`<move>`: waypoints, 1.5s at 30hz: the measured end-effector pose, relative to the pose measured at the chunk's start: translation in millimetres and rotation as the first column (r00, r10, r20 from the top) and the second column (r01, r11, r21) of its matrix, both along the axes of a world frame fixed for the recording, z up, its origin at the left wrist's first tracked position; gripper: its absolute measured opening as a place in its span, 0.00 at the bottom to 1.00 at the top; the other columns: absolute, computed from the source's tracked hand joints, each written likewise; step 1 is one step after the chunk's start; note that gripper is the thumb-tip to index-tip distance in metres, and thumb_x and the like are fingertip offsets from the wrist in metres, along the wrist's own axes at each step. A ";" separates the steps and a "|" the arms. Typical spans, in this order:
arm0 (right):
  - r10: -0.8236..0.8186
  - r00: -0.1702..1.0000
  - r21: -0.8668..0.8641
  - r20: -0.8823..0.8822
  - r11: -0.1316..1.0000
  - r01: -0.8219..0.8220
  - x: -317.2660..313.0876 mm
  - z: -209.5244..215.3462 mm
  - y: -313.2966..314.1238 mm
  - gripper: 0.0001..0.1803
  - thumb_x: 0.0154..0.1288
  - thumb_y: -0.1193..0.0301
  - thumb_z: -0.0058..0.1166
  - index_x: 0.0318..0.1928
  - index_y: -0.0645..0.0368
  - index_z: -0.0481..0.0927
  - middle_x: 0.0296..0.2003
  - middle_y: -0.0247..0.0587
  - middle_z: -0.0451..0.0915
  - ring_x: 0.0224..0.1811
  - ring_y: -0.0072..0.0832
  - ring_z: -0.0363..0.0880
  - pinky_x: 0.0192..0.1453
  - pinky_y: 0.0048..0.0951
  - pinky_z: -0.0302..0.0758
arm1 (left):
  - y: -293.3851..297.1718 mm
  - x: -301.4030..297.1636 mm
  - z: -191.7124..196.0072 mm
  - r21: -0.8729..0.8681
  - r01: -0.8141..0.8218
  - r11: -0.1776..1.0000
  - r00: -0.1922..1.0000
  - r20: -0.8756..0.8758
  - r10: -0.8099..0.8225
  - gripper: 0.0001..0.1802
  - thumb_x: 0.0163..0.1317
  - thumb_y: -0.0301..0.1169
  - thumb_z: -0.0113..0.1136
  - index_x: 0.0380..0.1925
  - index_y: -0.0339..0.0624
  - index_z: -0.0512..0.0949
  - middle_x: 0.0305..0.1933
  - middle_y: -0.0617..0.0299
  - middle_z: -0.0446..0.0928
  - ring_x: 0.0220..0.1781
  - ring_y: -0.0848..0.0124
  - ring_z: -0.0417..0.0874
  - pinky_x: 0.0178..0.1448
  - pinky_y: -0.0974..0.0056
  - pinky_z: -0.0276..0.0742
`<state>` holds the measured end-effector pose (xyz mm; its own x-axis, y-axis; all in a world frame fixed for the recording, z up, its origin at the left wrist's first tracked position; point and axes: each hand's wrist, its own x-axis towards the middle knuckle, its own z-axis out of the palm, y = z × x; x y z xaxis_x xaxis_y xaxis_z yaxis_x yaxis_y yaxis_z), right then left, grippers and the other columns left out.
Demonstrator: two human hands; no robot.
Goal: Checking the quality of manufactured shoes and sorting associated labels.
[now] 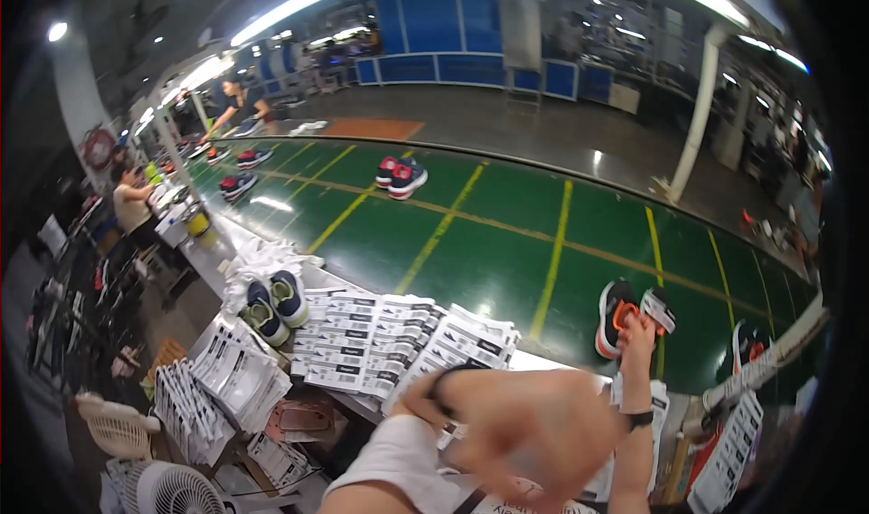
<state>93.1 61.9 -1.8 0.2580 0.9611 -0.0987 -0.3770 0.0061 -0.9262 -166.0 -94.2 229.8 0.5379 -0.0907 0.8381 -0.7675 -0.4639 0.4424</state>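
My right hand (637, 335) reaches over the green conveyor belt. Its fingers are closed at the orange collar of a black shoe (614, 315) with a white and orange sole. Against these fingers sits a second dark shoe (659, 309) with a pale sole, partly covered by the hand. My left hand (534, 423) is close in the foreground, bent inward and smeared by motion. Whether it holds anything does not show. Stacks of printed label sheets (362, 337) lie beside it on the ledge.
A navy pair of shoes (276, 306) stands left of the sheets, near white crumpled paper (267, 259). Red and navy shoes (400, 177) ride the belt (489, 242). Another shoe (748, 344) is partly behind a pale rail (760, 365). A white fan (176, 489) stands lower left. Two people are farther left.
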 end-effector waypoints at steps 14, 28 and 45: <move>0.245 0.755 -0.208 -0.608 0.869 -0.450 -28.3 -82.0 -31.5 0.05 0.64 0.68 0.49 0.36 0.54 0.74 0.29 0.34 0.76 0.28 0.26 0.75 0.31 0.29 0.73 | -52.2 270.4 -208.9 -0.533 0.303 0.790 0.702 -0.436 -0.564 0.16 0.66 0.37 0.51 0.37 0.32 0.78 0.36 0.58 0.79 0.38 0.70 0.77 0.42 0.65 0.73; 0.294 0.770 -0.194 -0.566 0.861 -0.471 -34.4 -85.9 -31.6 0.04 0.64 0.68 0.49 0.35 0.54 0.74 0.27 0.33 0.76 0.29 0.26 0.74 0.33 0.30 0.74 | -19.4 265.9 -213.0 -0.624 0.336 0.705 0.664 -0.374 -0.647 0.16 0.66 0.36 0.52 0.39 0.30 0.76 0.36 0.60 0.78 0.39 0.74 0.75 0.43 0.68 0.71; 0.237 0.753 -0.219 -0.614 0.865 -0.451 -36.0 -91.8 -24.4 0.03 0.63 0.71 0.49 0.34 0.56 0.74 0.26 0.35 0.76 0.27 0.27 0.75 0.31 0.32 0.75 | -13.8 256.2 -214.4 -0.658 0.396 0.641 0.621 -0.323 -0.715 0.18 0.66 0.38 0.52 0.43 0.31 0.75 0.42 0.56 0.76 0.44 0.69 0.75 0.47 0.64 0.71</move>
